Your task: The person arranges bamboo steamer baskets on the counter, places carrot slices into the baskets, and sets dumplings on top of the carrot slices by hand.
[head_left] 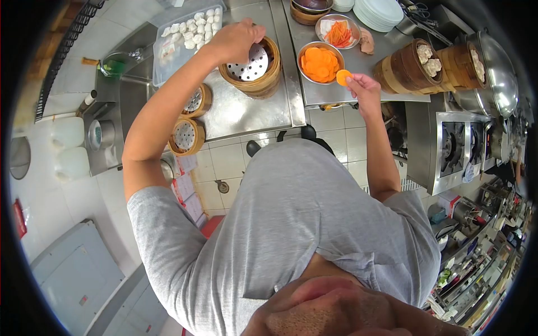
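Note:
My right hand [365, 89] pinches a round orange carrot slice [343, 77] between thumb and fingers. It is beside a metal bowl [301, 66] full of carrot slices [321, 64]. My left hand [238, 42] reaches over a bamboo steamer [269, 84], its fingers curled down at the rim. What those fingers hold, if anything, is hidden. Inside the steamer lies a white perforated liner [253, 66], partly covered by the hand. Two smaller bamboo steamers with perforated liners, a near one [186, 136] and a farther one [196, 102], stand at the left counter edge.
A clear plastic tub [158, 61] of white dumplings sits beyond my left arm. Shredded carrot [339, 35] fills a bowl behind the slices, near stacked white plates [378, 14]. Bamboo steamers [392, 73] with dumplings stand right. A gas stove [451, 148] and sink [134, 89] flank the counters.

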Demonstrator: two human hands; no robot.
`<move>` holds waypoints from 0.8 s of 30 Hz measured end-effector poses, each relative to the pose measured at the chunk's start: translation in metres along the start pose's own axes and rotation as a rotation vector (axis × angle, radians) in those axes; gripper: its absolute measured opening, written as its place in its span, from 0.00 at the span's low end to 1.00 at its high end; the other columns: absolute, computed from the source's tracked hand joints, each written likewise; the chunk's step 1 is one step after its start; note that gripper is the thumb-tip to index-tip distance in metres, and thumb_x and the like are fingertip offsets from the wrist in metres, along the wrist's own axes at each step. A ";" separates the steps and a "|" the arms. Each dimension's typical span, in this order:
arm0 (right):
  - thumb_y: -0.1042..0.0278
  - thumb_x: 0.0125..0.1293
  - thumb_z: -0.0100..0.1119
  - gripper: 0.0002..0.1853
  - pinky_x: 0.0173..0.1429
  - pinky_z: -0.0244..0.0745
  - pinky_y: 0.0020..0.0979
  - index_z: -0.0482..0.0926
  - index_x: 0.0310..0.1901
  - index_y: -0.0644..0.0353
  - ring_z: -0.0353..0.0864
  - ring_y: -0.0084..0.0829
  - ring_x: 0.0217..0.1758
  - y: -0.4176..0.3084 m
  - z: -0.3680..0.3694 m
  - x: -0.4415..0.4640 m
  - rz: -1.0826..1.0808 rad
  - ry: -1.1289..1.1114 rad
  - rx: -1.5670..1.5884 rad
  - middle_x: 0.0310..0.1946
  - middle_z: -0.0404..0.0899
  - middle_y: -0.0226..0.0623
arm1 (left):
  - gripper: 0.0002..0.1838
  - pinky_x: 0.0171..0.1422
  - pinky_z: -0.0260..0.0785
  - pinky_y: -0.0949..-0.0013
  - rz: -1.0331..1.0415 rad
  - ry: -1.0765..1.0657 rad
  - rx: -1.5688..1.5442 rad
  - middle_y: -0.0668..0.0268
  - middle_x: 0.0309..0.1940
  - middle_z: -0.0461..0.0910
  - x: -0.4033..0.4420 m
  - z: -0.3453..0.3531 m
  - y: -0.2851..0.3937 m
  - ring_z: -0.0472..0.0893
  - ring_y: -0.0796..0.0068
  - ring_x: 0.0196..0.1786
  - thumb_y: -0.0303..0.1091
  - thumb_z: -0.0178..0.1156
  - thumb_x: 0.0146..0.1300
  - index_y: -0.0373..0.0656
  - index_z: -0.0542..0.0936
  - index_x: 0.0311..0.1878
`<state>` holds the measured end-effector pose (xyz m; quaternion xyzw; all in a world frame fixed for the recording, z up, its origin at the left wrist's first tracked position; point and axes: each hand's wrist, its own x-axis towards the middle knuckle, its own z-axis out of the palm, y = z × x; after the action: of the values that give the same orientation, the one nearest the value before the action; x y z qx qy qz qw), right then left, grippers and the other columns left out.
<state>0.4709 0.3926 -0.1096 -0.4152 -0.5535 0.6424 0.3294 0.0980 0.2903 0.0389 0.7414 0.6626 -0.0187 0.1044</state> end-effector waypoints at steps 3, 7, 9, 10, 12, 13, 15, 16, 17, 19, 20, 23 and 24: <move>0.71 0.67 0.71 0.11 0.30 0.62 0.18 0.85 0.46 0.67 0.72 0.13 0.26 -0.004 0.000 -0.005 0.004 0.043 0.012 0.29 0.83 0.29 | 0.18 0.46 0.76 0.54 -0.022 -0.013 -0.032 0.57 0.41 0.80 0.004 -0.021 -0.001 0.84 0.54 0.46 0.25 0.74 0.44 0.43 0.75 0.36; 0.71 0.67 0.72 0.10 0.30 0.62 0.18 0.86 0.46 0.66 0.71 0.13 0.25 -0.004 -0.001 -0.005 0.007 0.057 0.029 0.28 0.83 0.29 | 0.15 0.42 0.74 0.52 -0.039 0.070 -0.090 0.58 0.34 0.79 -0.022 -0.052 0.016 0.83 0.53 0.41 0.25 0.73 0.47 0.40 0.72 0.30; 0.71 0.67 0.72 0.10 0.30 0.62 0.18 0.86 0.46 0.67 0.71 0.13 0.26 -0.003 -0.001 -0.005 0.003 0.054 0.023 0.29 0.83 0.28 | 0.17 0.41 0.72 0.53 0.075 0.350 -0.053 0.58 0.34 0.79 -0.037 -0.028 0.018 0.81 0.52 0.39 0.25 0.74 0.47 0.38 0.72 0.30; 0.71 0.66 0.72 0.11 0.31 0.63 0.18 0.86 0.46 0.67 0.73 0.13 0.27 -0.002 -0.001 -0.003 -0.001 0.039 0.013 0.30 0.84 0.28 | 0.15 0.43 0.73 0.53 0.073 0.322 -0.044 0.58 0.36 0.80 -0.044 -0.016 0.023 0.82 0.52 0.40 0.25 0.74 0.48 0.39 0.74 0.31; 0.71 0.66 0.73 0.12 0.32 0.66 0.17 0.86 0.46 0.69 0.77 0.13 0.30 -0.002 0.001 0.001 -0.010 0.004 -0.012 0.32 0.85 0.28 | 0.12 0.47 0.76 0.55 0.063 0.272 -0.027 0.58 0.41 0.82 -0.055 0.007 0.028 0.82 0.52 0.43 0.24 0.73 0.49 0.39 0.79 0.34; 0.71 0.66 0.73 0.12 0.33 0.68 0.18 0.87 0.46 0.69 0.77 0.13 0.30 -0.007 0.007 0.002 -0.033 0.012 -0.021 0.32 0.85 0.28 | 0.11 0.50 0.77 0.56 0.066 0.254 -0.084 0.59 0.43 0.83 -0.059 0.014 0.023 0.82 0.52 0.45 0.24 0.73 0.50 0.39 0.80 0.36; 0.71 0.66 0.72 0.11 0.36 0.72 0.18 0.87 0.46 0.68 0.79 0.14 0.32 -0.021 0.028 0.005 -0.081 0.025 -0.039 0.32 0.85 0.28 | 0.13 0.56 0.78 0.58 0.068 0.221 -0.197 0.59 0.47 0.84 -0.068 0.024 0.004 0.83 0.52 0.48 0.23 0.72 0.51 0.40 0.84 0.41; 0.71 0.66 0.72 0.11 0.38 0.73 0.19 0.87 0.46 0.68 0.80 0.15 0.32 -0.022 0.034 0.011 -0.123 -0.004 -0.079 0.33 0.86 0.28 | 0.17 0.59 0.76 0.58 0.017 0.164 -0.249 0.59 0.54 0.84 -0.073 0.015 0.000 0.83 0.52 0.52 0.23 0.71 0.53 0.42 0.86 0.49; 0.71 0.66 0.72 0.10 0.39 0.74 0.19 0.87 0.46 0.67 0.80 0.15 0.33 -0.023 0.040 0.021 -0.165 -0.031 -0.118 0.33 0.86 0.29 | 0.16 0.61 0.75 0.56 -0.015 0.201 -0.245 0.59 0.55 0.84 -0.076 0.013 0.002 0.82 0.52 0.54 0.24 0.71 0.55 0.43 0.87 0.49; 0.70 0.67 0.71 0.10 0.41 0.76 0.21 0.88 0.46 0.65 0.81 0.16 0.34 -0.033 0.059 0.029 -0.267 -0.105 -0.204 0.34 0.87 0.29 | 0.15 0.64 0.73 0.54 -0.083 0.274 -0.236 0.59 0.58 0.84 -0.084 0.011 0.013 0.81 0.53 0.58 0.28 0.71 0.58 0.45 0.88 0.49; 0.69 0.67 0.71 0.09 0.42 0.76 0.21 0.89 0.46 0.63 0.82 0.16 0.34 -0.051 0.076 0.030 -0.329 -0.151 -0.251 0.34 0.88 0.30 | 0.18 0.73 0.65 0.46 -0.068 0.270 -0.120 0.59 0.64 0.82 -0.088 0.029 0.018 0.77 0.53 0.66 0.45 0.67 0.67 0.45 0.87 0.54; 0.65 0.68 0.69 0.08 0.42 0.78 0.26 0.89 0.45 0.58 0.84 0.22 0.35 -0.084 0.126 0.039 -0.514 -0.247 -0.415 0.35 0.88 0.31 | 0.32 0.80 0.52 0.37 -0.060 0.266 0.072 0.59 0.67 0.79 -0.101 0.046 0.049 0.71 0.54 0.74 0.62 0.57 0.71 0.43 0.84 0.61; 0.64 0.68 0.68 0.08 0.43 0.79 0.28 0.90 0.44 0.56 0.85 0.25 0.35 -0.091 0.141 0.043 -0.574 -0.270 -0.474 0.36 0.89 0.31 | 0.42 0.81 0.45 0.32 -0.088 0.204 0.059 0.57 0.71 0.75 -0.102 0.053 0.051 0.68 0.54 0.77 0.71 0.51 0.69 0.40 0.79 0.66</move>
<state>0.3222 0.3849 -0.0210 -0.2199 -0.8183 0.4277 0.3149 0.1414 0.1760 0.0110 0.7123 0.7010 0.0328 0.0135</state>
